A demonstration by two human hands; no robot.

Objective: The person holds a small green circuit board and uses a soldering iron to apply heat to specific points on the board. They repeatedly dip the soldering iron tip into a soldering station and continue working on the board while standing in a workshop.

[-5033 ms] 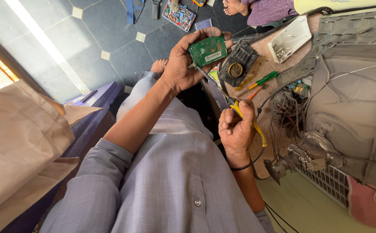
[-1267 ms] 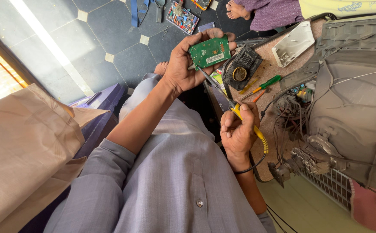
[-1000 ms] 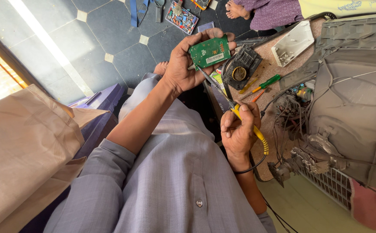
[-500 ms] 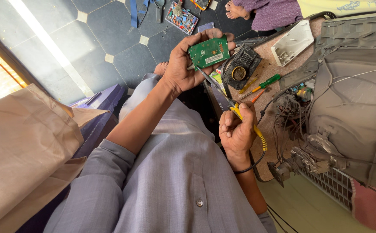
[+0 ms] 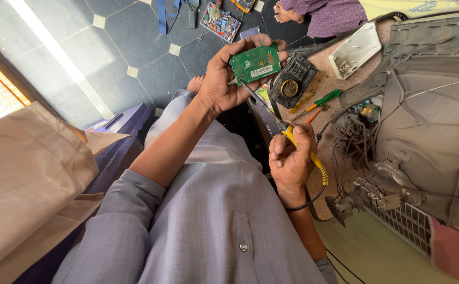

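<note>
Holding a small green rectangular circuit board (image 5: pixel 255 63) up in the left hand (image 5: pixel 224 84) while the right hand (image 5: pixel 291 158) grips a thin metal tool with a yellow handle (image 5: pixel 303 150).

Left fingers are curled closed around the board's edges, raising it above the lap; the right fist is clenched tight on the yellow handle, with the tool's slim metal tip reaching up to touch the board's lower edge. Just beside the board, on the brown worktop (image 5: pixel 345 79), lie a black plastic part with a round brass centre (image 5: pixel 292 84) and a green-handled screwdriver (image 5: pixel 321 100); an opened grey television chassis (image 5: pixel 429 121) sits to the right.
</note>
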